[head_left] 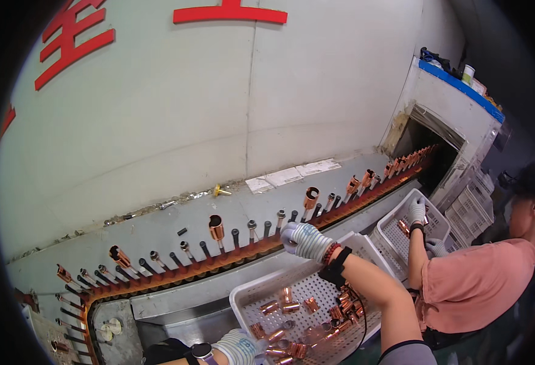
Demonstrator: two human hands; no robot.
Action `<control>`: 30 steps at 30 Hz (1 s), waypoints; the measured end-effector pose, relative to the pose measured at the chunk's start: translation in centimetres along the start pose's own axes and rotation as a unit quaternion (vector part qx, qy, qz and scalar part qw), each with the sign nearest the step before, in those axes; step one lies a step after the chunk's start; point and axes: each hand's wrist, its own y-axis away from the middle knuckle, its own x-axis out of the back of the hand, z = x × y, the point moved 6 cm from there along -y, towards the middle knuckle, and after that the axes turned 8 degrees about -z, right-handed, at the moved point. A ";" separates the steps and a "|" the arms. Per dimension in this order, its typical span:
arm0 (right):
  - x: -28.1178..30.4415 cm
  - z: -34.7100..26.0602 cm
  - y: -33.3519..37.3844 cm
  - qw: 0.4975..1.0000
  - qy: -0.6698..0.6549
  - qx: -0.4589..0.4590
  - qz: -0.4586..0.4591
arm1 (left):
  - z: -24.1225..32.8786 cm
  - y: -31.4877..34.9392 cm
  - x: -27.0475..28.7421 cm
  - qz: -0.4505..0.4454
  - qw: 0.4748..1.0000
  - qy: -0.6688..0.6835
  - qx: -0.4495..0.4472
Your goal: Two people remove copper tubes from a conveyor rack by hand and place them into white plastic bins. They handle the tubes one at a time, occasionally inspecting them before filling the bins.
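My right hand (309, 242), in a striped white glove, is at the chain line of upright pegs (188, 269), beside a dark peg (267, 227). Its fingers are curled together; what they hold, if anything, is hidden. My left hand (237, 347), gloved the same way, is at the lower edge beside the near side of a white perforated crate (238, 299). Its fingers are mostly hidden. Short copper tube fittings (290, 307) lie loose in that crate. Some pegs carry copper sleeves, such as the slotted sleeve (217, 227) and another sleeve (310, 198).
At the right a co-worker in a pink shirt (480, 286) reaches a gloved hand (417, 210) into a second crate (384, 226). The line runs into a dark opening (422, 146) of a white housing. A brass fitting (221, 190) lies on the ledge by the wall.
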 end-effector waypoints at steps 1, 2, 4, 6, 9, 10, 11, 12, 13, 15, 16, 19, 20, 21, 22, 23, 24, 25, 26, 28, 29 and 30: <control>0.8 0.6 0.0 0.999 0.023 -0.026 0.025 | 0.0 -0.2 0.6 -0.001 1.000 0.003 0.002; 1.9 1.5 -0.1 0.996 0.045 -0.053 0.049 | -0.1 -0.6 0.9 -0.044 0.999 0.006 0.025; 5.3 5.4 0.9 0.978 0.044 -0.177 0.104 | -0.6 -1.5 0.3 -0.088 0.995 0.006 0.037; 7.6 9.5 2.2 0.927 0.069 -0.354 0.104 | -1.1 -1.9 -0.4 -0.045 0.999 0.015 0.018; 9.4 15.9 4.9 0.843 0.101 -0.517 0.106 | -1.2 -2.4 0.4 -0.059 0.997 0.032 0.026; 9.4 17.4 5.2 0.809 0.056 -0.577 0.100 | -1.2 -2.4 0.6 -0.060 0.997 0.032 0.027; 9.4 18.1 5.1 0.799 0.071 -0.591 0.086 | -1.4 -2.4 0.7 -0.064 0.997 0.035 0.032; 9.1 18.6 5.2 0.798 0.071 -0.592 0.086 | -1.5 -2.4 0.8 -0.069 0.996 0.039 0.036; 8.1 19.5 5.0 0.813 0.057 -0.578 0.048 | -1.4 -2.6 1.0 -0.069 0.996 0.038 0.035; 6.6 20.9 4.4 0.844 0.062 -0.532 0.018 | -1.1 -2.6 1.1 -0.108 0.992 0.037 0.049; 6.4 20.8 4.0 0.846 0.060 -0.530 0.017 | -0.9 -2.5 1.2 -0.108 0.992 0.037 0.052; 5.3 19.5 2.1 0.847 0.002 -0.531 -0.021 | -0.6 -1.9 1.5 -0.093 0.993 0.047 0.062; 5.1 18.6 1.2 0.839 -0.017 -0.544 -0.023 | -0.6 -1.6 1.4 -0.069 0.994 0.050 0.062; 5.1 18.8 1.7 0.841 -0.020 -0.541 0.017 | -0.5 -1.9 1.6 -0.048 0.996 0.051 0.049; 4.6 18.8 1.7 0.845 -0.026 -0.532 0.054 | -0.3 -2.1 1.9 -0.049 0.997 0.049 0.046; 4.0 18.8 1.8 0.859 -0.030 -0.509 0.057 | -0.2 -2.3 2.2 -0.062 0.996 0.043 0.043; 3.4 17.6 1.7 0.887 -0.026 -0.442 0.129 | 0.0 -2.2 2.3 -0.074 0.995 0.038 0.050; 3.2 15.8 0.9 0.895 -0.045 -0.438 0.068 | 0.0 -2.2 1.7 -0.074 0.995 0.040 0.055; 3.7 13.3 0.6 0.898 -0.061 -0.436 0.008 | 0.1 -2.4 0.7 -0.081 0.996 0.029 0.039; 4.3 9.7 2.5 0.930 -0.006 -0.367 0.017 | 1.0 -2.8 0.5 -0.090 0.996 0.013 0.015; 4.3 7.8 3.3 0.933 -0.041 -0.358 0.010 | 1.3 -2.9 1.1 -0.078 0.996 0.025 0.025; 4.0 5.6 3.4 0.935 -0.077 -0.345 0.002 | 1.4 -2.9 1.6 -0.064 0.996 0.038 0.038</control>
